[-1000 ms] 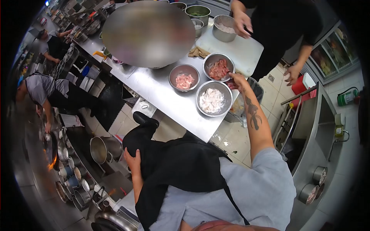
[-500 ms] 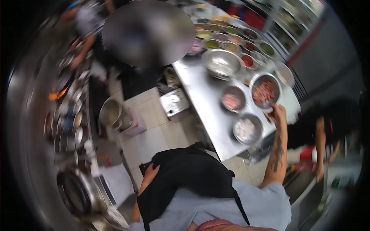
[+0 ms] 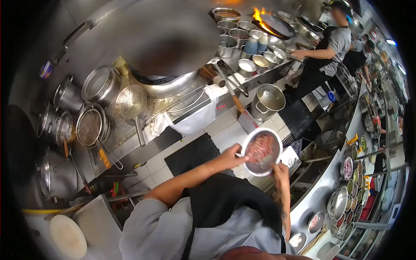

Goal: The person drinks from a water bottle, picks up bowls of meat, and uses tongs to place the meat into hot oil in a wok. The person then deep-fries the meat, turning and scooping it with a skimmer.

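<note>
A metal bowl (image 3: 248, 169) of raw meat strips (image 3: 261, 148) is held in front of my body, tilted so its inside faces me. My left hand (image 3: 230, 157) is closed at the bowl's left rim. A short pale piece shows by its fingertips, too small to make out. My right hand (image 3: 281, 173) grips the lower right rim, its fingers partly hidden behind the bowl. A black apron (image 3: 229, 203) lies just below the bowl.
The stove counter on the left bears a perforated ladle (image 3: 131, 102), strainers (image 3: 90, 125) and a white cloth (image 3: 195, 117). Flames rise under a far wok (image 3: 279, 27), near a co-worker (image 3: 331, 52). A tall pot (image 3: 268, 103) stands on the floor. Ingredient bowls (image 3: 338, 203) line the right counter.
My view has turned left toward the stove. The meat bowl has left the table and is now in both hands. My left hand has come up from beside the apron.
</note>
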Action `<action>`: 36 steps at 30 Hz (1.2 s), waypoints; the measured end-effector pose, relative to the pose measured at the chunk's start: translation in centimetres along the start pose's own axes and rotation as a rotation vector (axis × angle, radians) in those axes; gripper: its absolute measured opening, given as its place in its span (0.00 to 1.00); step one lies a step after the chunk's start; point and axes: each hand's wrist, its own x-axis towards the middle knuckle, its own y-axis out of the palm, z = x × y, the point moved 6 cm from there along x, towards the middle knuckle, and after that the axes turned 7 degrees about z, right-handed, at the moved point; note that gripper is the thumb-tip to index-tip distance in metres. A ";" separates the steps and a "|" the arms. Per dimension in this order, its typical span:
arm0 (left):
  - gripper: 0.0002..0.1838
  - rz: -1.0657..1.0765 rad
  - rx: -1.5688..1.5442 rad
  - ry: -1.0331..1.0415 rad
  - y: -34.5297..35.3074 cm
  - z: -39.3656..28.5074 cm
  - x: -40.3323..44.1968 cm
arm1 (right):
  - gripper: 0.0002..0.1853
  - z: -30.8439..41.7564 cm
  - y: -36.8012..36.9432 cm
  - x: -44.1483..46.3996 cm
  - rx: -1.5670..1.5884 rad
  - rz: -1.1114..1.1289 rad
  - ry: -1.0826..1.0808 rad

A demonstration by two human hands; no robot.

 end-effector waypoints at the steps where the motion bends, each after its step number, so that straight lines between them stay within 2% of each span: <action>1: 0.22 -0.103 0.108 -0.012 -2.3 0.6 -1.5 | 0.12 0.6 2.9 1.8 -0.100 0.092 -0.020; 2: 0.19 -0.177 -0.053 0.008 -4.2 1.0 -3.1 | 0.12 2.4 6.0 2.6 -0.207 0.137 -0.002; 3: 0.16 -0.242 -0.208 0.032 -6.1 1.4 -4.9 | 0.11 4.2 9.5 2.9 -0.150 0.192 -0.016; 4: 0.14 -0.312 -0.280 0.025 -8.0 1.8 -6.4 | 0.13 3.2 11.7 4.6 -0.201 0.251 0.034; 5: 0.11 -0.380 -0.353 0.015 -9.7 2.5 -8.0 | 0.15 3.6 14.4 5.2 -0.153 0.372 -0.018; 6: 0.09 -0.436 -0.412 -0.021 -11.4 3.7 -9.4 | 0.16 5.5 16.5 4.9 -0.300 0.517 0.009; 7: 0.08 -0.494 -0.471 -0.059 -12.9 5.0 -10.7 | 0.23 4.9 18.4 5.4 -0.223 0.756 0.004; 9: 0.07 -0.610 -0.609 0.019 -14.9 4.6 -14.0 | 0.32 6.2 21.1 5.1 -0.184 1.037 0.053; 10: 0.07 -0.659 -0.617 0.048 -15.8 4.8 -15.4 | 0.36 4.6 21.0 6.5 -0.292 1.109 0.136; 11: 0.07 -0.709 -0.623 0.076 -16.6 5.1 -16.8 | 0.35 4.3 20.6 7.9 -0.397 1.090 0.228; 13: 0.09 -0.863 -0.640 0.079 -18.0 5.6 -19.3 | 0.31 1.3 17.8 13.0 -0.628 1.028 0.227; 15: 0.09 -0.984 -0.647 0.110 -18.9 6.1 -21.7 | 0.26 -1.9 13.5 19.1 -0.878 0.801 0.323; 17: 0.10 -1.118 -0.674 0.074 -19.4 6.2 -23.7 | 0.21 -4.9 9.6 25.4 -0.864 0.648 0.332; 20: 0.12 -1.257 -0.681 0.039 -19.3 6.6 -25.5 | 0.16 -7.2 7.9 31.9 -0.601 0.552 0.500; 27: 0.17 -1.420 -0.744 -0.012 -18.1 4.5 -23.0 | 0.20 -14.8 14.0 46.2 0.165 0.447 0.538; 31: 0.18 -1.417 -0.737 -0.060 -17.3 3.5 -21.0 | 0.25 -16.8 17.2 50.2 0.452 0.485 0.401; 32: 0.18 -1.421 -0.754 -0.062 -16.7 4.4 -21.6 | 0.24 -13.9 16.6 49.7 0.465 0.464 0.310; 35: 0.08 -1.572 -0.765 -0.092 -15.6 2.4 -19.9 | 0.23 -10.5 15.1 51.6 0.512 0.483 0.288; 36: 0.09 -1.586 -0.767 -0.092 -15.4 2.0 -19.6 | 0.21 -8.2 14.7 51.2 0.251 0.460 0.327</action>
